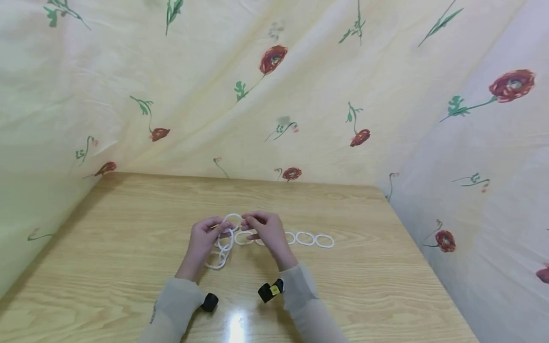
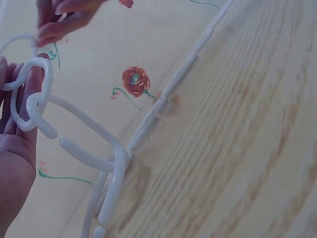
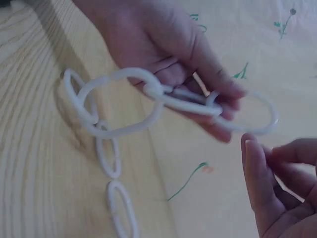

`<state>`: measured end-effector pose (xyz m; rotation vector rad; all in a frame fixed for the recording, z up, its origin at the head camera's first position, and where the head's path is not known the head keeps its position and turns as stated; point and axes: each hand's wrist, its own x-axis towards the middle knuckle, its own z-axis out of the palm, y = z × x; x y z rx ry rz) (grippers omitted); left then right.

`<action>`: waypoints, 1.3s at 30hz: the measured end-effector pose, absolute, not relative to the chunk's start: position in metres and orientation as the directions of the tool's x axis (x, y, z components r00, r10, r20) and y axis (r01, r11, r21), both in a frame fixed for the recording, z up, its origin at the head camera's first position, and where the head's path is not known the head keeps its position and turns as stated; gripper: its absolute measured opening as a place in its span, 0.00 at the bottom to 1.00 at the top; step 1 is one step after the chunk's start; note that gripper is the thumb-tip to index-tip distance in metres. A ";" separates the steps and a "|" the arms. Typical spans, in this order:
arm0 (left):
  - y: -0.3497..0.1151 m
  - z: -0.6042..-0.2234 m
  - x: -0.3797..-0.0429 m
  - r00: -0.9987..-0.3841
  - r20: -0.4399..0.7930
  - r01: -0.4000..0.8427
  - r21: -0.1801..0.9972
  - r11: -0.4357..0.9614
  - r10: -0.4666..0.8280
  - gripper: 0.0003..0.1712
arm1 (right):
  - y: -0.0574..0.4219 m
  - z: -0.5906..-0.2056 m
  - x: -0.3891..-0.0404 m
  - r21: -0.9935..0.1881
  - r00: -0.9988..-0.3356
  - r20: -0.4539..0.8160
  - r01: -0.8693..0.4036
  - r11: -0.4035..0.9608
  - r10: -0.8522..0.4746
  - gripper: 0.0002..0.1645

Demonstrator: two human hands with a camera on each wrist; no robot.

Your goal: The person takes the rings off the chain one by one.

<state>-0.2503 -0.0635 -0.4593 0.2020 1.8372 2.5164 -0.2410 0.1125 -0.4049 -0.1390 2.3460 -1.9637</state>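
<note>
Chain [image 3: 190, 106] trails down from the left hand's [image 3: 163, 47] grip, pinched near its top link.

The bare left hand [image 1: 205, 237] pinches between thumb and fingers, the bare right hand [image 1: 269, 231] just beside that grip with fingers bent, pale-sleeved forearms [image 1: 173, 305] angled inward.

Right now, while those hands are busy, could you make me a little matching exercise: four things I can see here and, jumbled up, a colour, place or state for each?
Things:
1. linked chain
2. row of links
3. tabletop
4. cloth

Descriptions:
A. pale, with red flowers
B. held in the left hand
C. light brown, wood-grained
D. white, lying flat

Right pairs: 1-B, 2-D, 3-C, 4-A
</note>
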 end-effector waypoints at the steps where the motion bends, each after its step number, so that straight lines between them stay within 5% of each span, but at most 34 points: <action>1: -0.064 -0.459 -0.250 -0.991 0.090 0.056 0.950 -0.308 0.095 0.10 | 0.112 -0.403 -0.240 -0.980 -0.991 0.024 -0.049 0.194 -0.128 0.14; 13: -0.064 -0.462 -0.251 -0.977 0.030 -0.023 0.969 -0.245 0.212 0.07 | 0.108 -0.394 -0.233 -0.866 -0.973 0.177 -0.225 0.447 -0.148 0.07; 21: -0.064 -0.467 -0.252 -0.898 0.100 0.011 0.979 -0.205 0.428 0.29 | 0.110 -0.390 -0.232 -0.893 -0.978 0.195 -0.210 0.398 -0.078 0.09; 32: -0.065 -0.468 -0.251 -0.886 0.166 0.124 0.984 -0.125 0.433 0.26 | 0.114 -0.397 -0.236 -0.972 -0.996 0.081 -0.072 0.222 0.031 0.12; 39: -0.065 -0.468 -0.253 -0.907 0.107 0.062 0.991 -0.122 0.408 0.27 | 0.118 -0.397 -0.237 -0.990 -0.996 0.034 -0.022 0.141 0.080 0.12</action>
